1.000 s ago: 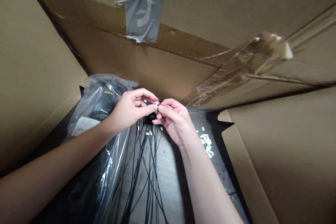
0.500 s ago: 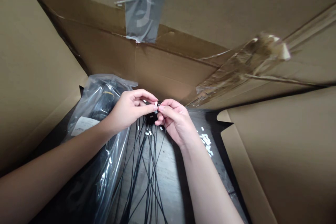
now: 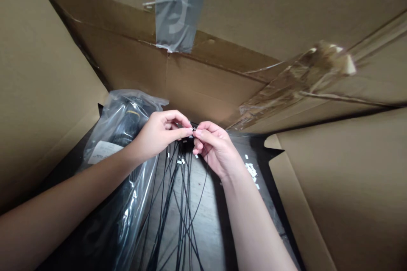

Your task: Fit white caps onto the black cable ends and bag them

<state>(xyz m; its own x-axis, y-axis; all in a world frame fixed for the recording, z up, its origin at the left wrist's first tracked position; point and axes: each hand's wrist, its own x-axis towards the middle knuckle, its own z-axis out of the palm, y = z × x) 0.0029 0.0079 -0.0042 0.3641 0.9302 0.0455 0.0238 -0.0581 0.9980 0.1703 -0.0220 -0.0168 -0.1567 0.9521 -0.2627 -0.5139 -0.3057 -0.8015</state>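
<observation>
Together, tip to tip, in front of a brown cardboard wall (image 3: pixel 203 93): both hands. On the left hand (image 3: pixel 154 135), thumb and finger closed in a pinch around a tiny piece (image 3: pixel 194 129) (too small to tell just what). On the right hand (image 3: pixel 216 146), a pinch too, by the look of it around a thin black wire (image 3: pixel 207 163). For the tiny piece, a spot right between the two hands, at the tips of both. For the wire, a long, bendy line from under the right hand, down and nearer, with a curve on the way. So closest to the wire, the right hand; only near its top end, the left. Below, on the dark table (image 3: pixel 211 220), more black wires (image 3: pixel 159 230) in a loose, crossed bunch, with white bits (image 3: pixel 183 161) by the tops. Past the right hand, a white pile (image 3: pixel 251 170). Beside the left hand, a clear plastic bag (image 3: pixel 127 211).
</observation>
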